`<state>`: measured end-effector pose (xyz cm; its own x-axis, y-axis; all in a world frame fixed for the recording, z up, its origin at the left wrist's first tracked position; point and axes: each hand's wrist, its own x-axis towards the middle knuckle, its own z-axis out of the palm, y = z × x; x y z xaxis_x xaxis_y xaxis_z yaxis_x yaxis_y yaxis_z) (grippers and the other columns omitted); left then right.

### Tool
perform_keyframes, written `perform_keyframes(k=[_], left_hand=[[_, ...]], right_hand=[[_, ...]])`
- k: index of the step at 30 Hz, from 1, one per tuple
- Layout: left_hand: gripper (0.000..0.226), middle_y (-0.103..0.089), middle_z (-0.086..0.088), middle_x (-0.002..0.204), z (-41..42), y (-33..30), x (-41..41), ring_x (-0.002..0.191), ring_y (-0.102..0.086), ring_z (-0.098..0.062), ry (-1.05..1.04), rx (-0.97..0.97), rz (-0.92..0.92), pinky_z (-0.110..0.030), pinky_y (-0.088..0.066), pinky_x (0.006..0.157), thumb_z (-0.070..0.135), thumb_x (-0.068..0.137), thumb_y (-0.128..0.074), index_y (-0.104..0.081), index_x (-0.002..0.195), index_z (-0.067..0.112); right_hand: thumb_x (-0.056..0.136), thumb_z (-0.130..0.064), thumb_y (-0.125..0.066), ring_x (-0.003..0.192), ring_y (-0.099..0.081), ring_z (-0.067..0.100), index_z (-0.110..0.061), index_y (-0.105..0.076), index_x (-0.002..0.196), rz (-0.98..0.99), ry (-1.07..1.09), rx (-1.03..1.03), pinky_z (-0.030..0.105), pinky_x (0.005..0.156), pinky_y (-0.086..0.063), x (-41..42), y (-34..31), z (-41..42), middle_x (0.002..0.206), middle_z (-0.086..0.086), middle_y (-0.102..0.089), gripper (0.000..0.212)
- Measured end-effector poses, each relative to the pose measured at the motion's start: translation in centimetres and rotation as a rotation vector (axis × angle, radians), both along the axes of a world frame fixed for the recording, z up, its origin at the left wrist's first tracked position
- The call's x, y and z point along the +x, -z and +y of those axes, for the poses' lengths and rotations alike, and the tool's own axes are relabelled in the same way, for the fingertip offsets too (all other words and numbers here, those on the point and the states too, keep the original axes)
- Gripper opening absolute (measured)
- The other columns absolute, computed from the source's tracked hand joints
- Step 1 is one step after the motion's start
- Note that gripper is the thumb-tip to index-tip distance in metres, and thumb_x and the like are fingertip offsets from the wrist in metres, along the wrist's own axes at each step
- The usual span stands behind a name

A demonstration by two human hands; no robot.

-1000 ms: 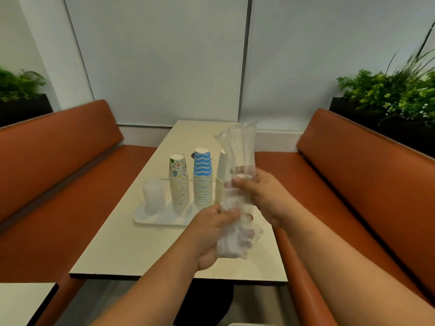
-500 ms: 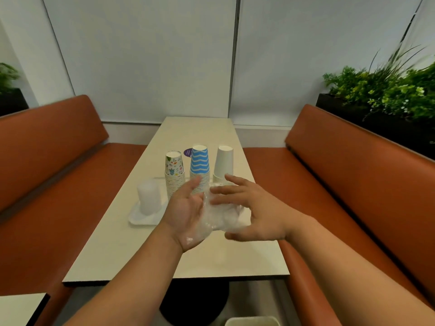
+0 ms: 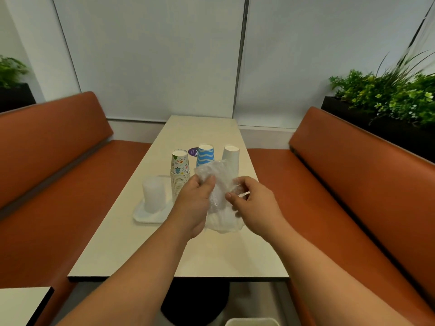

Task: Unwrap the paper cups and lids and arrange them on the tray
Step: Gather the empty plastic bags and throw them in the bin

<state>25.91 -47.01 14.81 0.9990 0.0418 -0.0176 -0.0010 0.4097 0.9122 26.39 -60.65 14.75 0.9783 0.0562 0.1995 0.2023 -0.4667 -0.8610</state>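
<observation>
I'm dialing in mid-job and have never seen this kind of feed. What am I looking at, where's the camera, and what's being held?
There is no robot here: one camera on a person's head looks down at their bare arms. The left hand and right hand both grip a crumpled clear wrapper above a table. On the table a white tray holds a stack of lids and three upside-down cup stacks: patterned, blue and white. Orange benches stand on both sides.

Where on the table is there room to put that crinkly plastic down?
Bare tabletop lies between the tray and the near edge, and beyond the cup stacks toward the wall. It is crowded on the tray and where both hands hold the wrapper.
</observation>
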Motion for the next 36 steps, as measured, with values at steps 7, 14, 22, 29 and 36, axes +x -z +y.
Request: perform_keyframes(k=[7,14,22,29,36], left_hand=[[0.022,-0.060,0.004,0.092,-1.2,1.8,0.0,0.093,-0.060,-0.020,-0.418,0.569,0.002,-0.033,-0.049,0.078,0.037,0.103,-0.041,-0.052,0.101,0.018],[0.019,-0.066,0.000,0.099,-2.1,3.2,0.0,0.095,-0.063,-0.019,-0.318,0.469,-0.098,-0.038,-0.051,0.089,0.034,0.103,-0.045,-0.055,0.099,0.019],[0.030,-0.061,0.000,0.132,-3.0,4.4,0.0,0.120,-0.059,-0.015,-0.055,0.210,0.023,-0.041,-0.046,0.106,0.045,0.103,-0.035,-0.057,0.121,0.035],[0.048,-0.051,0.002,0.140,-2.7,5.9,0.3,0.125,-0.052,-0.015,0.063,0.456,0.030,-0.040,-0.042,0.108,0.055,0.100,-0.032,-0.036,0.139,0.028],[0.030,-0.056,0.006,0.106,-0.2,6.5,1.2,0.102,-0.053,-0.014,-0.209,0.735,-0.115,-0.021,-0.036,0.081,0.040,0.102,-0.039,-0.049,0.117,0.016]], right_hand=[[0.092,-0.024,-0.067,0.085,-0.056,0.012,-0.019,-0.059,0.125,-0.103,0.127,-0.203,0.024,0.080,-0.041,-0.7,1.9,-0.1,0.105,-0.005,-0.060,0.034],[0.105,-0.038,-0.040,0.110,-0.053,-0.001,-0.028,-0.047,0.139,-0.062,-0.139,0.042,0.003,0.087,-0.036,-3.8,1.4,2.9,0.119,-0.020,-0.054,0.036],[0.100,-0.039,-0.053,0.096,-0.071,0.014,-0.021,-0.070,0.108,0.180,0.069,0.419,0.039,0.088,-0.058,-1.8,2.7,2.8,0.099,-0.002,-0.075,0.026],[0.100,-0.025,-0.053,0.093,-0.073,0.016,-0.012,-0.070,0.110,0.578,0.040,0.891,0.033,0.080,-0.056,-0.3,3.2,2.4,0.098,0.004,-0.077,0.023],[0.103,-0.035,-0.046,0.070,-0.059,0.015,-0.012,-0.064,0.100,0.435,0.208,0.477,0.028,0.062,-0.046,-0.8,4.1,0.0,0.089,0.000,-0.067,0.029]])
